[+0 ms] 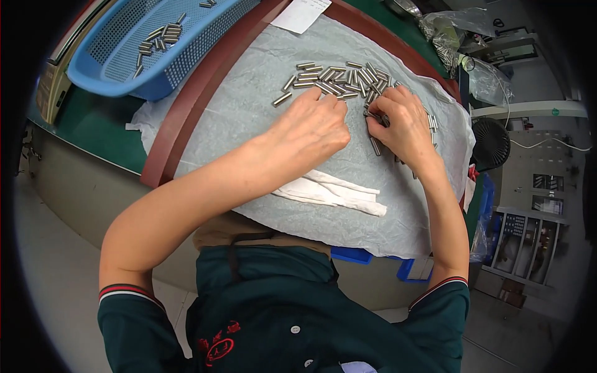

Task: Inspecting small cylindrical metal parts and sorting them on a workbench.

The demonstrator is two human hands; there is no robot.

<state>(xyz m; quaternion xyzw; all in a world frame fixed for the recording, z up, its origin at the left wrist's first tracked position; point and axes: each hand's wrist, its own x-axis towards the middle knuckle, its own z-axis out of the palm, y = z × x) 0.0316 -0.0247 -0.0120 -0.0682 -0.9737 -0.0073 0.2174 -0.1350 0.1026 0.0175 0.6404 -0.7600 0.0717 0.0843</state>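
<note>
Short shiny metal pins [339,78] lie in a loose pile on crumpled pale paper [249,105]. At the pile's near left edge is my left hand [314,127], back up and fingers curled in; whatever its fingertips hold is hidden under it. My right hand [401,121] is curled at the right side of the pile, thumb and fingers closed around a few metal pins that show between them. More pins lie beneath and beside this hand. Below my left hand, a folded white cloth [336,194] rests on the paper, partly covered by my forearm.
A blue perforated plastic basket [121,87] with several pins stands at the far left, beyond a dark red raised edge [186,118]. A paper slip [301,13] lies at the back. Clear plastic bags [457,25] and a black fan [491,143] are at the right.
</note>
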